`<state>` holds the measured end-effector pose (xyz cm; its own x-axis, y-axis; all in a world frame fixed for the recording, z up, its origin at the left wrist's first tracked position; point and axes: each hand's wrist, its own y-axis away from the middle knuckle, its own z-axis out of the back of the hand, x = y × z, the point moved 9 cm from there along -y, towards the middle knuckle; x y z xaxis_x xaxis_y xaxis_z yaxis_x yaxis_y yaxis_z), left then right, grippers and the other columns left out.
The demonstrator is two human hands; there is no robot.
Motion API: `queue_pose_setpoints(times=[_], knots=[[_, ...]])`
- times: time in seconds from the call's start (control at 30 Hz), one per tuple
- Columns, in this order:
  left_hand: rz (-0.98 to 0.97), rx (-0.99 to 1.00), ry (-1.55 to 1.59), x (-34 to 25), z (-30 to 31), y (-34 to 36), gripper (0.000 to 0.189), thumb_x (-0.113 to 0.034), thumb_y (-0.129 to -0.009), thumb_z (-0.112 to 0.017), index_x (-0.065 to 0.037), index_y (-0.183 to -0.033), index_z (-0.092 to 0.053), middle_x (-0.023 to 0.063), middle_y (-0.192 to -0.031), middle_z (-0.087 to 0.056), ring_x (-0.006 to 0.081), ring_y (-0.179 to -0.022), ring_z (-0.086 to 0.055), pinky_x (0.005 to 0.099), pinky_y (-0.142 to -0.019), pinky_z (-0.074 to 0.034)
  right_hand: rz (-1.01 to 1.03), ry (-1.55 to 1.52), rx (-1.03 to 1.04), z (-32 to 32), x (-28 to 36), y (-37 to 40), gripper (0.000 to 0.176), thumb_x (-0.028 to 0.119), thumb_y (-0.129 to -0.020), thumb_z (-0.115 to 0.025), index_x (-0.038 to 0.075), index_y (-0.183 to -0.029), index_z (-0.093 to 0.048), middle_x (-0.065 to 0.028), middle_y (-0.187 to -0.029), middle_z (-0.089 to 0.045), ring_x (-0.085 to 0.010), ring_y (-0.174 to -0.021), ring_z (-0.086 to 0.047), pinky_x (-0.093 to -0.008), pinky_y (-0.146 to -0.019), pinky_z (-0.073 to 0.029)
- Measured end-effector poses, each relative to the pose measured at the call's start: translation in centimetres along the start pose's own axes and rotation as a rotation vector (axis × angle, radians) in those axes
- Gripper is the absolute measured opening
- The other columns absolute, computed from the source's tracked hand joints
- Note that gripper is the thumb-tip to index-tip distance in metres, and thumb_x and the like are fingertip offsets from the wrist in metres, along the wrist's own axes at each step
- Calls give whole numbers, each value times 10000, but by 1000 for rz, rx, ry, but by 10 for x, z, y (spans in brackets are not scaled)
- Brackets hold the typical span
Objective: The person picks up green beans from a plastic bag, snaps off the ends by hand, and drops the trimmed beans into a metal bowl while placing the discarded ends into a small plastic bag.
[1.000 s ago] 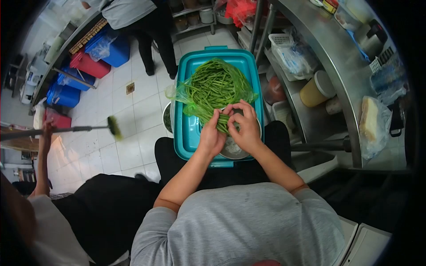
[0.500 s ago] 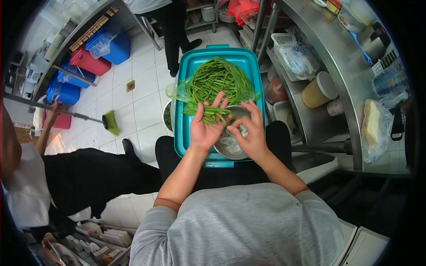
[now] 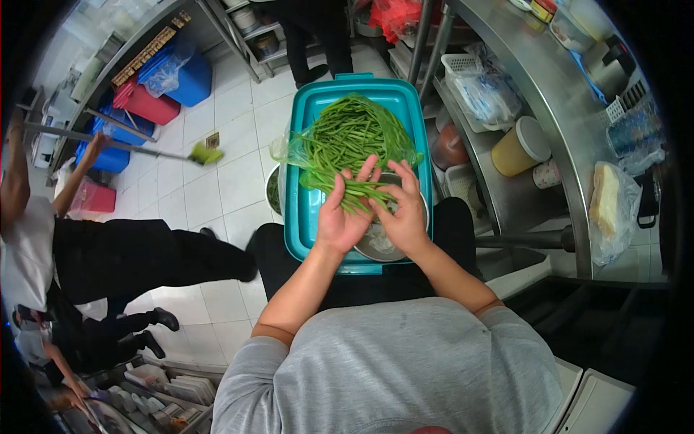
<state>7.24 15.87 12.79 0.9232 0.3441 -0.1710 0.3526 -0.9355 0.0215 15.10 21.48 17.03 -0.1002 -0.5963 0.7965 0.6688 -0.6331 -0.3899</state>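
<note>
My left hand (image 3: 341, 223), palm up, cradles a small bunch of green beans (image 3: 356, 195) across its fingers. Against the right end of that bunch, my right hand (image 3: 405, 220) has its thumb and a finger closed on the bean ends, other fingers stretched up. Behind both hands lies a big heap of green beans (image 3: 350, 126) in a green plastic bag (image 3: 390, 124). The bag rests on a teal plastic lid or tub (image 3: 292, 224) over my lap. Under my right hand sits a metal bowl (image 3: 376, 253) with some clear plastic in it, partly hidden.
A container of greens (image 3: 273, 189) stands left of the tub. To the right is a steel table (image 3: 517, 65) with a lidded bucket (image 3: 519, 147) on its lower shelf. At left, a person (image 3: 130, 253) holds a broom (image 3: 206, 154); other people stand behind and at lower left.
My right hand has moved up and left onto the ends of the bunch. The co-worker's broom has swung away and right, and another person has appeared at lower left.
</note>
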Motion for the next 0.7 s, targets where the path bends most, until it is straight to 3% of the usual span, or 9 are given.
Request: queue_pose_setpoints(times=[0.17, 0.23, 0.27, 0.43, 0.53, 0.7], knots=[[12, 14, 4, 1, 9, -1, 230, -333, -988, -392, -149, -1030, -525, 103, -1492, -278, 280, -1359, -275, 489, -1052, -314, -144, -362, 129, -14, -34, 2, 138, 40, -752, -671, 57, -889, -669, -163, -1332, -450, -380, -1305, -341, -438, -1055, -292], [1, -16, -20, -3, 10, -2, 211, -340, -992, -386, -174, -1018, -513, 85, -1476, -320, 239, -1345, -299, 423, -1025, -325, -251, -586, 160, -17, -44, 3, 141, 61, -760, -684, 59, -901, -671, -166, -1333, -452, -375, -1304, -350, -438, -1060, -284], [-5, -31, -34, -7, 11, -2, 202, -343, -994, -383, -186, -1012, -508, 76, -1468, -341, 219, -1339, -311, 390, -1012, -331, -211, -499, 156, -13, -42, 1, 145, 79, -758, -695, 60, -899, -671, -172, -1332, -453, -380, -1302, -351, -440, -1062, -281], [-203, -61, -273, -35, 10, -3, 207, -334, -1002, -372, -168, -1016, -495, 86, -1476, -326, 225, -1364, -272, 405, -1059, -281, -36, -124, 62, 3, -12, 4, 146, 138, -750, -727, 69, -864, -668, -202, -1342, -435, -415, -1304, -327, -469, -1068, -256], [-294, -74, -445, -40, 3, -2, 199, -313, -1005, -371, -146, -1029, -476, 118, -1468, -331, 236, -1376, -250, 415, -1087, -250, 124, 103, -103, 24, 31, 1, 124, 163, -747, -731, 83, -817, -668, -216, -1356, -412, -438, -1315, -289, -500, -1069, -234], [-306, 1, -530, -28, -10, 1, 186, -286, -1006, -379, -120, -1041, -456, 168, -1440, -360, 256, -1369, -266, 418, -1102, -229, 177, 190, 102, -2, 19, 1, 136, 87, -724, -692, 88, -853, -646, -220, -1340, -407, -458, -1311, -273, -517, -1058, -245]])
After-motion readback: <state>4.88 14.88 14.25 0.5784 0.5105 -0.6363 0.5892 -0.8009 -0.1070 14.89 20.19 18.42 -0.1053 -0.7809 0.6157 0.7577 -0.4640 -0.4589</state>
